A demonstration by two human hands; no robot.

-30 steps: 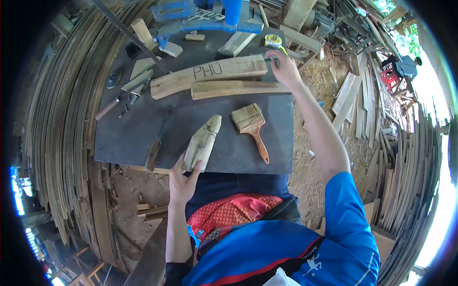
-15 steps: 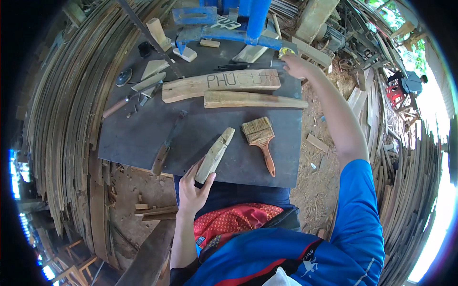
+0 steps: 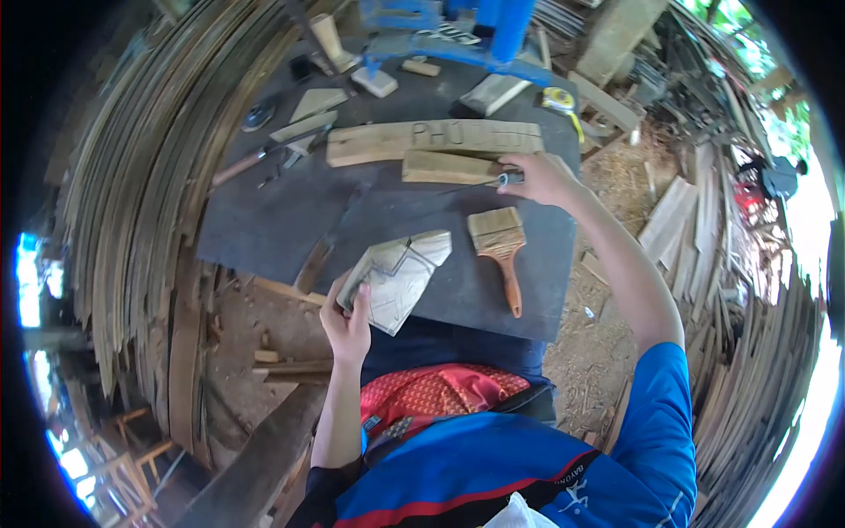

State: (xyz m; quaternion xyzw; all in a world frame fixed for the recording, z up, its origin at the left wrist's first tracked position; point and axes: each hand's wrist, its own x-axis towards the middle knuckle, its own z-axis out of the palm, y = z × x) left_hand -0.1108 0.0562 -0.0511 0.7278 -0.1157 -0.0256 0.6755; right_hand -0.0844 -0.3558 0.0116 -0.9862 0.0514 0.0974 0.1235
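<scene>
My left hand grips a pale piece of wood by its left edge, above the table's near edge. The wood's broad face, with dark zigzag lines drawn on it, is turned up. My right hand is closed round a slim tool with a greyish handle. Its thin dark shaft points left, but blur hides its exact kind. Behind that hand lie a long wooden board with dark lettering and a shorter wood strip. A wide paintbrush with a brown handle lies between my hands.
On the dark table lie a hammer, a dark narrow tool, a yellow tape measure and several wood offcuts. A blue metal frame stands at the back. Stacked planks rise at the left.
My right hand has picked up the slim tool from the far right of the table and brought it nearer. My left hand has turned the wood so its lined face shows.
</scene>
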